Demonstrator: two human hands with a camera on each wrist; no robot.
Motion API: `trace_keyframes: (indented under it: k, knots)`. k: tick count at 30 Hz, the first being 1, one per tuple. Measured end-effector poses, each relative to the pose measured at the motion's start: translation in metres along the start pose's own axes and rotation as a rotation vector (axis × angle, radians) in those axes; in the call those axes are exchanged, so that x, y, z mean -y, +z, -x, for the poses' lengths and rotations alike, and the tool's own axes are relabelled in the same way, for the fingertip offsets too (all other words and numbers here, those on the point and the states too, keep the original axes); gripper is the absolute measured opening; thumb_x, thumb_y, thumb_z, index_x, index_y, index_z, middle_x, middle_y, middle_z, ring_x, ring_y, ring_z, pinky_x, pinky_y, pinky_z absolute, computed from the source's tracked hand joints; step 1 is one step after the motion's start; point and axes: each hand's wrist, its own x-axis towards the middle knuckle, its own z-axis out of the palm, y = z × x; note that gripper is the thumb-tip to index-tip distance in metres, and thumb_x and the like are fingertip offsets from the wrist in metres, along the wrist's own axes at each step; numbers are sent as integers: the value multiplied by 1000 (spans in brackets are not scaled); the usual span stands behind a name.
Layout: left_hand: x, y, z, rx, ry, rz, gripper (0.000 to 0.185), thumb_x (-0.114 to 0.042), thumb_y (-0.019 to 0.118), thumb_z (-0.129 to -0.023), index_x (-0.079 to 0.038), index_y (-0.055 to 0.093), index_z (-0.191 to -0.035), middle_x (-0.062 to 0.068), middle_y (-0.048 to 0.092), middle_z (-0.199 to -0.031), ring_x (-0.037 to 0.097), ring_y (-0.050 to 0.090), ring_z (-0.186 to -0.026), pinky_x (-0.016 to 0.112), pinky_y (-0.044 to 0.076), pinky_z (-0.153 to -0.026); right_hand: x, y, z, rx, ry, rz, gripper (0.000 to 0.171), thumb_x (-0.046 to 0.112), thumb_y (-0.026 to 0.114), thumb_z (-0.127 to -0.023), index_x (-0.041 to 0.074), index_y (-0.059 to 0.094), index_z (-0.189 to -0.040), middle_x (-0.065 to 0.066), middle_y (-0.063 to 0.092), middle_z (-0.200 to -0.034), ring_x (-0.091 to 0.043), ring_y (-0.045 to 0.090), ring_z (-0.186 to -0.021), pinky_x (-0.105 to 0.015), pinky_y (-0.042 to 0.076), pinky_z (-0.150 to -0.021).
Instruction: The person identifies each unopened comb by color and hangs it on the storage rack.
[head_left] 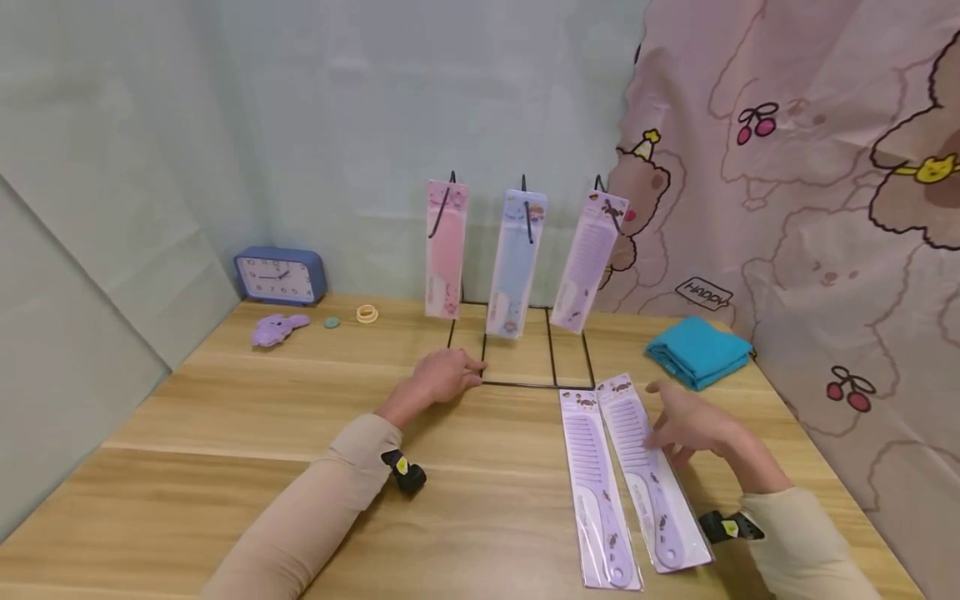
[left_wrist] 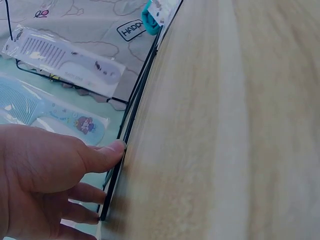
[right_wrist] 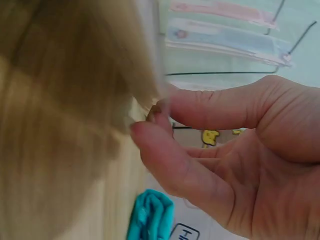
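Note:
A black wire rack (head_left: 525, 386) stands on the wooden table. From its hooks hang a pink pack (head_left: 447, 267), a blue comb pack (head_left: 513, 275) and a purple comb pack (head_left: 589, 265). My left hand (head_left: 446, 373) pinches the rack's front wire at the left, its thumb (left_wrist: 107, 155) on one side and fingers behind. Two more purple combs in clear packs are in front of the rack. With thumb and fingers, my right hand (head_left: 692, 421) pinches the right edge of the right-hand pack (head_left: 660, 492). Just left of it lies the other pack (head_left: 596, 492).
A blue clock (head_left: 281, 277) stands at the back left. Near it lie a purple plush-like item (head_left: 276, 330), a small teal disc (head_left: 332, 322) and a cream ring (head_left: 367, 313). A folded teal cloth (head_left: 699, 352) is at the back right, before a pink printed curtain (head_left: 810, 208).

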Motion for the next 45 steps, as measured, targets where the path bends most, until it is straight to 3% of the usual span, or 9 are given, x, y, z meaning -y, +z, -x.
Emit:
trace_keyframes:
  k: [5, 9, 16, 19, 22, 32, 35, 39, 45]
  knots:
    - [1, 1, 0, 14, -1, -4, 37, -31, 66, -98, -21, 66, -134, 9, 59, -139, 35, 60, -118, 49, 53, -89, 4, -12, 9, -23, -27, -38, 79, -5, 72, -87, -13, 17, -144, -24, 64, -98, -28, 65, -76, -43, 59, -57]
    - [2, 4, -1, 1, 14, -8, 37, -30, 66, -98, -20, 66, -133, 7, 61, -137, 37, 59, -120, 50, 52, -91, 10, -22, 17, -87, -103, -20, 67, -5, 69, -89, -14, 22, -137, -25, 65, -97, -28, 64, -77, -42, 59, -59]
    - [3, 2, -4, -7, 4, -8, 37, -30, 66, -98, -21, 66, -133, 7, 60, -138, 34, 61, -118, 48, 54, -87, 30, -40, 28, -352, -430, 139, 27, -6, 72, -88, -7, 56, -109, -13, 65, -90, -18, 64, -75, -32, 58, -56]
    - [3, 1, -4, -8, -2, -6, 37, -31, 66, -98, -22, 66, -133, 8, 60, -138, 33, 62, -116, 47, 54, -85, 40, -44, 33, -469, -554, 163, 22, -7, 72, -87, -2, 65, -107, -9, 64, -88, -14, 63, -71, -28, 57, -55]
    - [3, 0, -4, -3, -4, -1, 37, -31, 66, -98, -22, 66, -133, 8, 59, -139, 32, 63, -114, 47, 54, -83, 49, -47, 39, -522, -624, 130, 27, -6, 71, -88, 1, 68, -114, -10, 65, -89, -13, 63, -65, -26, 56, -54]
    - [3, 1, -4, 1, -1, -3, 37, -31, 66, -98, -22, 66, -134, 9, 60, -138, 35, 60, -118, 49, 53, -88, 59, -44, 36, -456, -743, -39, 37, -10, 64, -92, -1, 63, -128, -8, 65, -84, -11, 61, -61, -22, 48, -47]
    - [4, 1, -3, -1, -1, -8, 36, -31, 66, -98, -22, 66, -133, 9, 60, -138, 34, 62, -115, 48, 54, -85, 59, -40, 28, -407, -763, -94, 46, -13, 65, -90, -1, 57, -134, -7, 63, -101, -13, 63, -67, -23, 48, -48]
    - [3, 0, -3, -2, 7, -9, 36, -30, 67, -98, -22, 67, -133, 8, 61, -137, 33, 62, -115, 48, 54, -86, 60, -33, 18, -333, -774, -170, 56, -15, 66, -88, -2, 49, -140, -9, 48, -129, -18, 67, -83, -30, 58, -58]
    - [2, 0, -3, -9, 14, -11, 36, -31, 67, -98, -22, 67, -132, 9, 61, -136, 37, 60, -118, 50, 52, -92, 59, -26, 9, -270, -741, -259, 59, -14, 65, -90, -1, 44, -143, -12, 41, -132, -18, 66, -89, -35, 60, -62]
